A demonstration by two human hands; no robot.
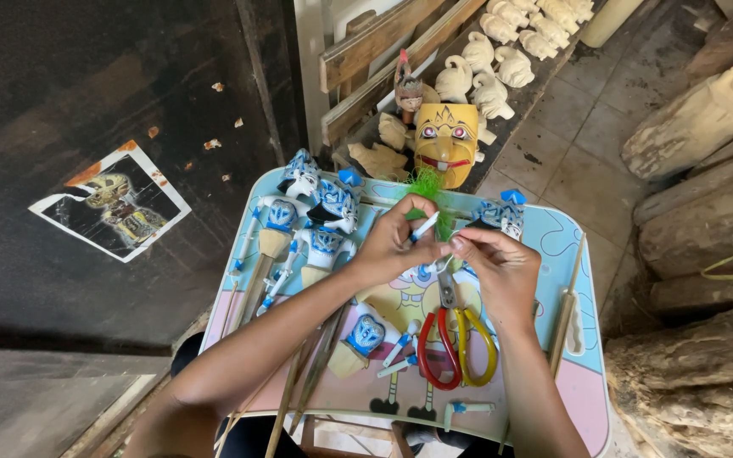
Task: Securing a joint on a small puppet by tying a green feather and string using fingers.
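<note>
A small white-and-blue puppet arm (424, 227) is pinched in the left hand (390, 246) at frame centre, above the tray table (553, 237); right hand (495, 265) fingers are pressed together beside it, prob. on thread, can't be confirmed. Step judged: tying/fitting the limb. Next: steady pinch, fine pull, w/ scissors (456, 335) lying below

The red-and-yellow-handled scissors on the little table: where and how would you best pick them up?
By the two handle loops of the red-and-yellow-handled scissors, coming from the near edge of the pastel cartoon-printed table. The loops point toward the person and lie flat and bare, while the metal blades point away, under the right hand.
</note>
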